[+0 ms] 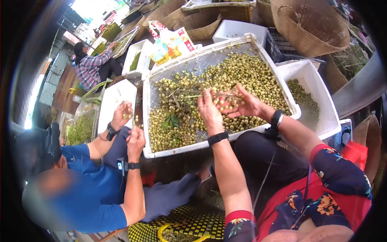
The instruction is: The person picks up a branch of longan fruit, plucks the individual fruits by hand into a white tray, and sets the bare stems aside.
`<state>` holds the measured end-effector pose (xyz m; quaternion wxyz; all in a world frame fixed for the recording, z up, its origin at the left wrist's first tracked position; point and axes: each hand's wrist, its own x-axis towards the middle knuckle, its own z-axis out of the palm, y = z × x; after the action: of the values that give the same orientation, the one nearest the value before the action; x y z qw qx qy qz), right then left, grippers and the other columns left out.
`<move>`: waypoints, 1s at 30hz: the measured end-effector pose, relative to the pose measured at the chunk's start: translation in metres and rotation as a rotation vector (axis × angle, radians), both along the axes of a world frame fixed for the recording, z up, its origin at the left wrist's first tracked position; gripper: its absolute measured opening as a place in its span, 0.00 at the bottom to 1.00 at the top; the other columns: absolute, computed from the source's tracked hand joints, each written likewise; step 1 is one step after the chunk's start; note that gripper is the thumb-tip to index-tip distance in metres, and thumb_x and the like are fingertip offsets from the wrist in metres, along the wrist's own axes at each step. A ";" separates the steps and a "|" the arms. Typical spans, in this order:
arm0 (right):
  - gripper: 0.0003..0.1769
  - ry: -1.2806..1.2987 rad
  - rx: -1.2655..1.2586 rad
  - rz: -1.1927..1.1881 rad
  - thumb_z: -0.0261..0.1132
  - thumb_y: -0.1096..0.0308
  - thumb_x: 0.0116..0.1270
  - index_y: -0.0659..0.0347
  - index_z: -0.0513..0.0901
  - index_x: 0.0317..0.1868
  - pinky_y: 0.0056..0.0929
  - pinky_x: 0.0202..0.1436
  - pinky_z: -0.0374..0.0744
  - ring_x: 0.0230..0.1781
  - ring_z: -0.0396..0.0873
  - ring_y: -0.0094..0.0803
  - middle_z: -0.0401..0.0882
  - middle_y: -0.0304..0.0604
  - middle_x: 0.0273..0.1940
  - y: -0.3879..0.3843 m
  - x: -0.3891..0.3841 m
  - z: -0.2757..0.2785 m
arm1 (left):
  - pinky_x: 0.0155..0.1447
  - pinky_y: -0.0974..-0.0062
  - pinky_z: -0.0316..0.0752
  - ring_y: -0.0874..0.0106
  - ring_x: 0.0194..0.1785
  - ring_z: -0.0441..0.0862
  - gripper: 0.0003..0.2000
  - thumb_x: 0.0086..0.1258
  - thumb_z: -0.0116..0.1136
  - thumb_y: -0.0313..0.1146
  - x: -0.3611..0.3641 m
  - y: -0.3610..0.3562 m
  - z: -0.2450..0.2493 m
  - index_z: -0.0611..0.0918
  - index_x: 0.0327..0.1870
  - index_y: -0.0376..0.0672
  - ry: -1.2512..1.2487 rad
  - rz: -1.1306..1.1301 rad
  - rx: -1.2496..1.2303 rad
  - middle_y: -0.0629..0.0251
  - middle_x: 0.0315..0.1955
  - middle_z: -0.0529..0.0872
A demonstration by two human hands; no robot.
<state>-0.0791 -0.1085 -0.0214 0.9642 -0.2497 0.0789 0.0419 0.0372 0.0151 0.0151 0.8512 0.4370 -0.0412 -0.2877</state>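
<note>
Pinching a fruit sprig (pixel 225 101) above the white tray (pixel 146 121), the left hand (pixel 210 113) is gripping closely, while the right hand (pixel 250 104) is holding itself open beside it, so some round fruits (pixel 228 107) could be rolling over the near rim if this palm is tilting.

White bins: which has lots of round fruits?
The bin right of the tray: round fruits lie heaped inside; the other bins show no such pile.

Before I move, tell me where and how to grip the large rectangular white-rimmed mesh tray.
Probably its raised white rim, from outside at both short ends: it stands proud as an edge, while round yellow-green fruits lie heaped inside.
</note>
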 end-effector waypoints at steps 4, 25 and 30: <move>0.30 -0.080 0.152 0.013 0.54 0.45 0.76 0.57 0.70 0.68 0.40 0.54 0.85 0.54 0.82 0.49 0.78 0.53 0.58 0.007 0.007 0.000 | 0.36 0.70 0.84 0.65 0.41 0.86 0.11 0.77 0.56 0.41 0.008 0.006 -0.007 0.80 0.48 0.43 -0.161 0.011 0.070 0.66 0.40 0.84; 0.12 0.252 -0.845 -0.188 0.61 0.59 0.74 0.59 0.79 0.44 0.21 0.13 0.67 0.13 0.71 0.19 0.72 0.33 0.16 -0.005 0.035 -0.003 | 0.31 0.70 0.81 0.63 0.38 0.86 0.11 0.81 0.42 0.40 -0.018 0.003 0.010 0.68 0.48 0.40 -0.268 0.251 0.291 0.55 0.34 0.82; 0.15 0.326 -1.125 -0.306 0.61 0.56 0.72 0.62 0.82 0.41 0.31 0.22 0.75 0.19 0.76 0.26 0.78 0.39 0.22 -0.026 0.042 -0.024 | 0.30 0.72 0.81 0.63 0.37 0.86 0.12 0.81 0.42 0.41 -0.018 0.002 0.006 0.68 0.45 0.40 -0.229 0.286 0.288 0.56 0.35 0.81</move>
<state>-0.0375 -0.1349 -0.0450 0.6549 -0.6973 0.2706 -0.1077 0.0193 0.0168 0.0213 0.8018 0.5853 -0.0336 -0.1156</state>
